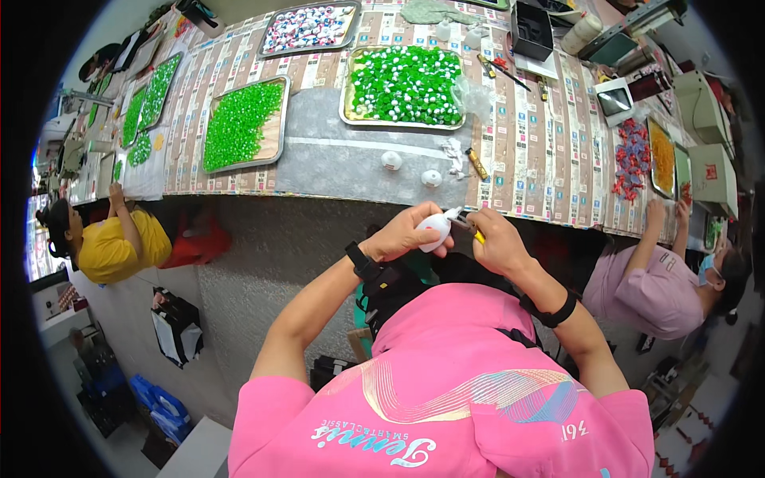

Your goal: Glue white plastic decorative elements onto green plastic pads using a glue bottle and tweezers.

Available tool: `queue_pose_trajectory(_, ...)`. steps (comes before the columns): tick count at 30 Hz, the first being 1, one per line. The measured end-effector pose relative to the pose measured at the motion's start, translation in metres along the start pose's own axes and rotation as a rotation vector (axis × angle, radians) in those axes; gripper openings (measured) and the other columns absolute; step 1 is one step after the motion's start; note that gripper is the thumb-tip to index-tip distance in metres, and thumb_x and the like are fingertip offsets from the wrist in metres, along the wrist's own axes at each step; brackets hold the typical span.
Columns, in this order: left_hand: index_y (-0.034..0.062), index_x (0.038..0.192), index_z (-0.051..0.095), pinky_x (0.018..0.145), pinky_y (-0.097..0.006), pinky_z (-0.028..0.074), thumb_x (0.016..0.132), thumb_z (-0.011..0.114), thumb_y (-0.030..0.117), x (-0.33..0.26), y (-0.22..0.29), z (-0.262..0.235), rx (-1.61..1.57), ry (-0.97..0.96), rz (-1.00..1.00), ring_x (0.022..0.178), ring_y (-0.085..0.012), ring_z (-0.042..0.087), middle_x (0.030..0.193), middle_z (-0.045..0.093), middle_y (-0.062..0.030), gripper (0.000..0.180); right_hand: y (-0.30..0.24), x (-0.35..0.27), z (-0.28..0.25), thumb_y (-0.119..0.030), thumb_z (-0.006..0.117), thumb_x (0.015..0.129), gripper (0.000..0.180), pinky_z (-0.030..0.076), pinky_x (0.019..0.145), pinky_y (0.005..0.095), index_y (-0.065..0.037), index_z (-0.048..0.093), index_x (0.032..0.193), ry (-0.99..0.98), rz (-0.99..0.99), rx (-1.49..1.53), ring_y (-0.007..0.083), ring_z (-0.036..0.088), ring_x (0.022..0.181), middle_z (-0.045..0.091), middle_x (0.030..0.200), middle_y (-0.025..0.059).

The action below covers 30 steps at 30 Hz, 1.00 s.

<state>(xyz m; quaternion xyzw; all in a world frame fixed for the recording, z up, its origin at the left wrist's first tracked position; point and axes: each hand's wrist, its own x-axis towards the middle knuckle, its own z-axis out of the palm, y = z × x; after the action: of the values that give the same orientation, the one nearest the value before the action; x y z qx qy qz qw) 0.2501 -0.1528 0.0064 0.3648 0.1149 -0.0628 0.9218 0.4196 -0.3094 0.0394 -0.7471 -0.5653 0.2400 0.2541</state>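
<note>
My left hand point(401, 234) is closed round a small white squeeze bottle point(433, 229), its narrow nozzle pointing up and to the right. At that nozzle, my right hand point(504, 247) grips a small tool with a yellow handle point(479, 237). The tool's dark working end is close to the nozzle; its exact kind is hidden by my fingers. Both hands are just off the table's near edge. On the grey mat point(319, 167) in front of them sit two round white bottles, one left point(390, 161) and one nearer point(431, 178). Crumpled white scraps point(455, 156) lie beside them.
A yellow-and-black cutter point(477, 164) lies right of the scraps. Farther back are metal trays of green-and-white pieces point(347, 117), green pieces point(280, 147) and white, blue and red pieces point(267, 52). A person in yellow point(119, 247) works leftward, another in lilac point(649, 291) rightward.
</note>
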Motion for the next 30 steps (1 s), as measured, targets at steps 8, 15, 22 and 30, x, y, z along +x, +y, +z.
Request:
queue_pose_trajectory(8,0.0037,0.116,0.047,0.084,-0.038,0.043,0.072,0.071,0.008,0.029,-0.035,0.016,1.080,0.501,0.538,0.098,-0.0329,0.050,0.106,0.044,-0.0141,0.051,0.019,0.003,-0.007,-0.004,0.055,0.072,0.025,0.049,0.078,0.0441,0.000,0.062,0.095,-0.006,0.091,-0.129,0.0382,0.058,0.087,0.059,0.088,0.0189)
queue_pose_trajectory(15,0.0013,0.114,0.059,0.088,-0.028,0.046,0.076,0.049,-0.004,0.031,-0.036,0.010,0.358,0.359,0.158,0.100,-0.0161,0.059,0.111,0.060,-0.0065,0.040,0.047,0.004,-0.013,-0.002,0.056,0.071,0.025,0.048,0.079,0.0445,0.001,0.061,0.095,0.018,-0.056,-0.135,0.0384,0.057,0.089,0.059,0.089,0.0186)
queue_pose_trajectory(22,0.0042,0.107,0.062,0.089,-0.024,0.042,0.073,0.049,-0.004,0.030,-0.043,0.006,0.372,0.454,0.199,0.100,-0.0120,0.056,0.105,0.059,-0.0023,0.038,0.123,0.010,-0.005,-0.007,0.056,0.074,0.024,0.049,0.077,0.0444,0.003,0.061,0.096,-0.209,0.313,-0.054,0.0421,0.059,0.084,0.060,0.090,0.0232)
queue_pose_trajectory(30,0.0050,0.100,0.065,0.095,-0.028,0.037,0.071,0.053,-0.006,0.032,-0.061,0.000,0.636,0.617,0.329,0.105,-0.0170,0.051,0.107,0.055,-0.0037,0.033,0.182,0.029,-0.002,-0.025,0.065,0.083,0.019,0.055,0.064,0.0377,-0.006,0.063,0.088,-0.635,1.033,0.536,0.0153,0.062,0.071,0.062,0.079,0.0025)
